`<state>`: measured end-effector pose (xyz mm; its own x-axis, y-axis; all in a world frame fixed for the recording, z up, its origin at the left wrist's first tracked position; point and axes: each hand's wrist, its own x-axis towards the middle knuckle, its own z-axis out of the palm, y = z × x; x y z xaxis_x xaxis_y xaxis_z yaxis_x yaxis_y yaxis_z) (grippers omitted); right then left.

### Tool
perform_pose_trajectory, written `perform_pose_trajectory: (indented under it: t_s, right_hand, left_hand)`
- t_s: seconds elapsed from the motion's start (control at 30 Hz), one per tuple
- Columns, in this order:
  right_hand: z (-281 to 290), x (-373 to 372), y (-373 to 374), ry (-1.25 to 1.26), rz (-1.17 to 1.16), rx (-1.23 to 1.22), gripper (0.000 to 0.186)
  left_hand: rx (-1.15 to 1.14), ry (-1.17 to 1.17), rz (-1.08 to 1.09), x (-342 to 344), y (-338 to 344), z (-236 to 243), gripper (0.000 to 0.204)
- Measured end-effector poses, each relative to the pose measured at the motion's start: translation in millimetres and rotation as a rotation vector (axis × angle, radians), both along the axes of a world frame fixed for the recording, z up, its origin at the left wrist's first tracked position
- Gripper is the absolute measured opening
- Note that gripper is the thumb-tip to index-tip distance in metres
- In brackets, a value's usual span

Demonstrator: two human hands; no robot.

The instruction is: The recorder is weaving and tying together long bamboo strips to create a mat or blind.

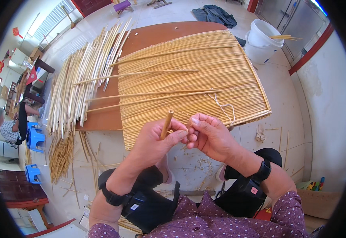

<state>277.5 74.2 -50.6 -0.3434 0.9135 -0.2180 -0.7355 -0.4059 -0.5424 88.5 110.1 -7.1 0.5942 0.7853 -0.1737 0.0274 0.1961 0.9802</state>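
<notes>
My left hand (pixel 157 137) is closed round a tan, round stick (pixel 167 125) whose blunt end points up between thumb and fingers. Its lower part is hidden in the palm. Close against it, my right hand (pixel 210 137) is pinched, its fingertips meeting those of the left; whatever small thing lies between them is too small to name. Both hands are above the near edge of a mat of straw-coloured stalks (pixel 181 79). A loop of white string (pixel 222 105) lies on the mat's right part. Several loose stalks (pixel 157 96) rest across the mat.
A brown table (pixel 149 33) bears the mat and, at left, a heap of pale stalks (pixel 89 67). More stalks (pixel 63 154) hang or stand below it. White buckets (pixel 260 41) stand back right. Blue stools (pixel 34 137) and a seated person (pixel 12 129) are far left.
</notes>
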Motion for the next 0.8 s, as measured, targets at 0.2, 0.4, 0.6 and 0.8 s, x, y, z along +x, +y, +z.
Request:
perform_pose_trajectory:
  t_s: [0.2, 0.4, 0.6, 0.8]
  right_hand:
    - [14, 10, -4, -0.150, -0.026, -0.008, 0.009]
    - [17, 8, -10, -0.540, -0.008, 0.090, 0.007]
    - [6, 20, 7, -1.365, -0.201, 0.399, 0.008]
    - [-1, 29, 15, -1.470, -0.316, 0.562, 0.007]
  left_hand:
    - [0.387, 0.326, 0.348, -34, 10, 18, 0.011]
    - [0.552, 0.559, 0.533, -83, 28, -6, 0.012]
    - [0.410, 0.489, 0.395, -74, 25, -21, 0.013]
    - [0.427, 0.566, 0.331, -60, 21, -17, 0.013]
